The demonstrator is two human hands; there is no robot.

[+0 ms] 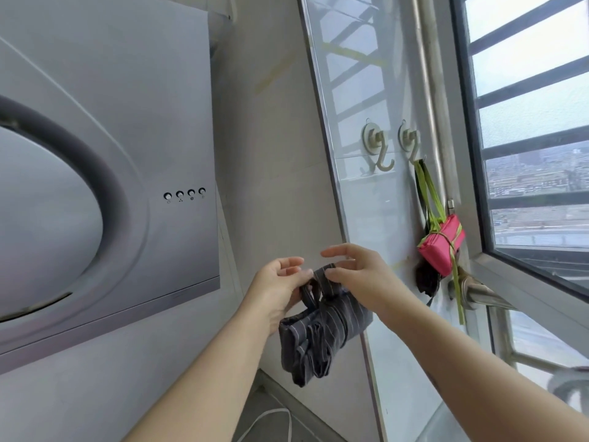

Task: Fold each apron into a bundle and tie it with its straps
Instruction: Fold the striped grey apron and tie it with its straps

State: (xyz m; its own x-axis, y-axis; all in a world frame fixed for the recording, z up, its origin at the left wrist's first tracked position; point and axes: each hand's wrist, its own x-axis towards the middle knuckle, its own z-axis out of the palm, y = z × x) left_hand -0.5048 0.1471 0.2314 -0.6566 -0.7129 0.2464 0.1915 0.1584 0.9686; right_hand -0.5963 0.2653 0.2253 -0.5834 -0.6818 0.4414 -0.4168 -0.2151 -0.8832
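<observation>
Both hands are up at the tiled wall [280,173], holding the grey striped apron bundle [322,330] between them. Left hand [280,282]: thumb and fingertips are pressed together, pinching the strap [314,287] where it loops above the bundle. Right hand [360,275]: the thumb is on the same loop from the other side and the index finger is raised clear above it; we can't see the other fingers.

The bundle hangs just below the fingers. Its long axis is tilted, with the upper end under the right wrist and loose folds pointing down-left.

Beyond the right fingertips, a pink apron bundle [441,244] tied with green straps [428,189] hangs from the right suction hook [411,145], long axis tilted up-right. The range hood [127,129] is left of the left hand.
</observation>
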